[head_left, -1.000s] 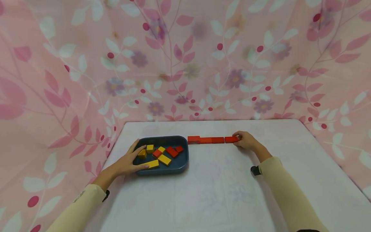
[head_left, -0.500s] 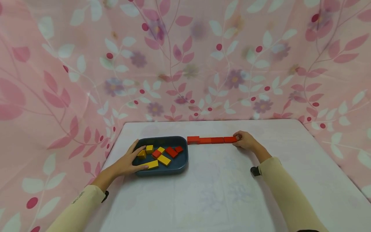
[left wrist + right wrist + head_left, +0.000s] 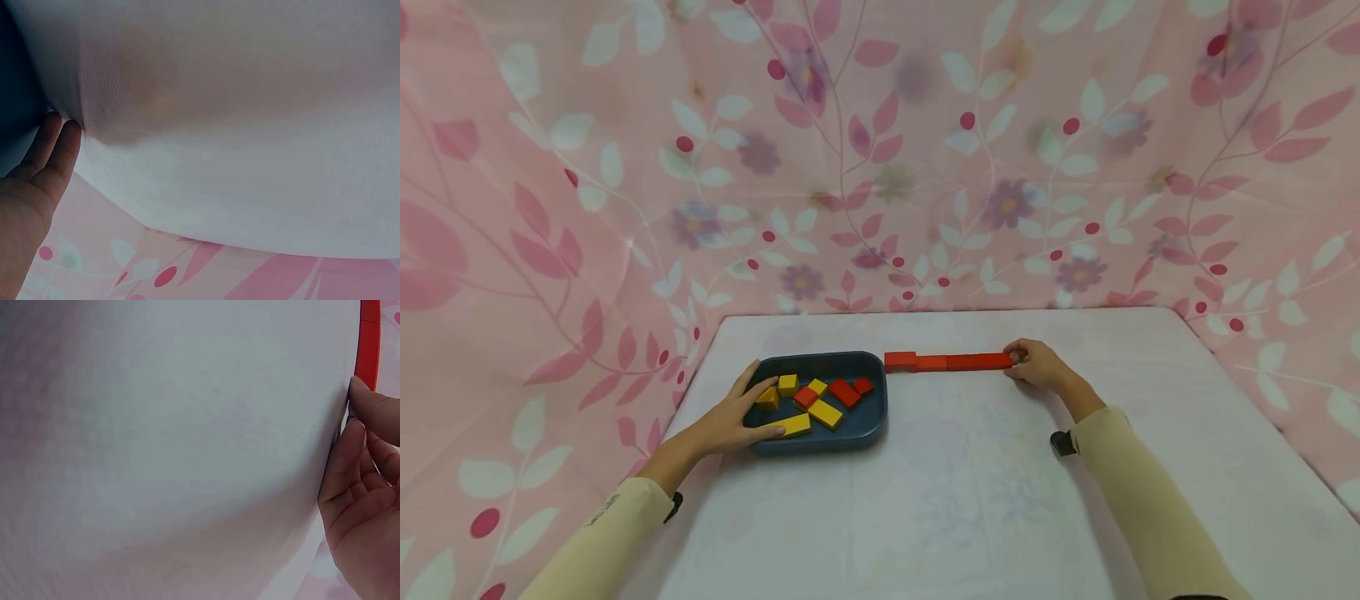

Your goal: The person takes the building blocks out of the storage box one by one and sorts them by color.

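A row of several red blocks [image 3: 932,363] lies on the white table, running rightward from the tray's upper right corner. My right hand [image 3: 1037,364] pinches the red block at the row's right end [image 3: 992,361], which sits against its neighbour. In the right wrist view, the thumb and a finger touch the end of the red row [image 3: 368,353]. My left hand [image 3: 726,423] holds the left end of the dark blue tray [image 3: 820,446], its thumb and a finger reaching over the rim. Two fingers [image 3: 62,156] touch the tray's outer side in the left wrist view.
Inside the tray are yellow blocks [image 3: 825,414] and red blocks [image 3: 845,393]. The leftmost red block [image 3: 900,362] of the row looks slightly raised or offset. A pink floral cloth [image 3: 880,167] hangs behind and beside the white table [image 3: 925,500].
The end red block has slid slightly left under my right hand, and the narrow gap between it and its neighbour has closed. My left hand and the tray stay put.
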Tool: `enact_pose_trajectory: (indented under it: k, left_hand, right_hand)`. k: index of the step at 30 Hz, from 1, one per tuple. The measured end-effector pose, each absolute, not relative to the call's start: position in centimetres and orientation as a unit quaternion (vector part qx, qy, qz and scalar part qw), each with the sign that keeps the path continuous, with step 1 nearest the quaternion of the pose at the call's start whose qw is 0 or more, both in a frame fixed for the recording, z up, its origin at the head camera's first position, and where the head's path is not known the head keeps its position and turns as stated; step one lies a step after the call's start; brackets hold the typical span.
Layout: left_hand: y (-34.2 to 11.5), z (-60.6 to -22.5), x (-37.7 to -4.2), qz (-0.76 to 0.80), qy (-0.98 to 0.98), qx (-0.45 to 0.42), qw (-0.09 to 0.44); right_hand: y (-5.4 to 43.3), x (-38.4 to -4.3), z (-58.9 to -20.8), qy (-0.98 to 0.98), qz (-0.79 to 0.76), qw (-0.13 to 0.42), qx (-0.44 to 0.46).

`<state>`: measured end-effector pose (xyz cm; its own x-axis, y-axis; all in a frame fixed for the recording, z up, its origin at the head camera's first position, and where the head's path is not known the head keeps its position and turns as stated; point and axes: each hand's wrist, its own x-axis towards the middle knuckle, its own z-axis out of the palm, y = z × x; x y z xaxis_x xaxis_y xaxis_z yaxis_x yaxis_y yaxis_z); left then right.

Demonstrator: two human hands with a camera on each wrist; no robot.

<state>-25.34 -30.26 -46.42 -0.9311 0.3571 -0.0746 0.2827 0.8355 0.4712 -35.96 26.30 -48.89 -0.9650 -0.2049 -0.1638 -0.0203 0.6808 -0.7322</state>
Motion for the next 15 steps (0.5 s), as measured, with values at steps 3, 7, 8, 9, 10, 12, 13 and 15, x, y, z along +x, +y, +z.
enact_pose_trajectory:
  k: [3,7,8,9,10,12,13,15]
  left_hand:
    - [-30.23,-46.43,-25.34,0.233,0.954,0.170,0.079]
    - [-30.21,-46.54,-25.37,0.232,0.955,0.168,0.080]
    - [-30.21,-46.56,-25.38,0.232,0.955,0.168,0.081]
    - [-30.21,-46.57,-25.38,0.231,0.955,0.167,0.081]
    - [-30.21,-46.57,-25.38,0.230,0.955,0.166,0.081]
    - [-30.21,-46.53,-25.37,0.230,0.956,0.165,0.081]
    - [-30.21,-46.49,-25.36,0.229,0.956,0.165,0.081]
    - [-30.20,-46.40,-25.34,0.228,0.956,0.165,0.081]
  right_hand:
    - [26.26,-35.81,-48.74,0.907,-0.399,0.116,-0.065]
    - [26.26,-35.66,-48.66,0.906,-0.401,0.118,-0.064]
    - [26.27,-35.64,-48.66,0.906,-0.400,0.118,-0.066]
    - [26.27,-35.61,-48.67,0.906,-0.401,0.118,-0.065]
    - [26.25,-35.61,-48.69,0.906,-0.402,0.117,-0.065]
    - [26.27,-35.61,-48.70,0.906,-0.401,0.115,-0.071]
    - [26.28,-35.62,-48.71,0.906,-0.401,0.115,-0.072]
    - [26.29,-35.69,-48.75,0.905,-0.403,0.113,-0.071]
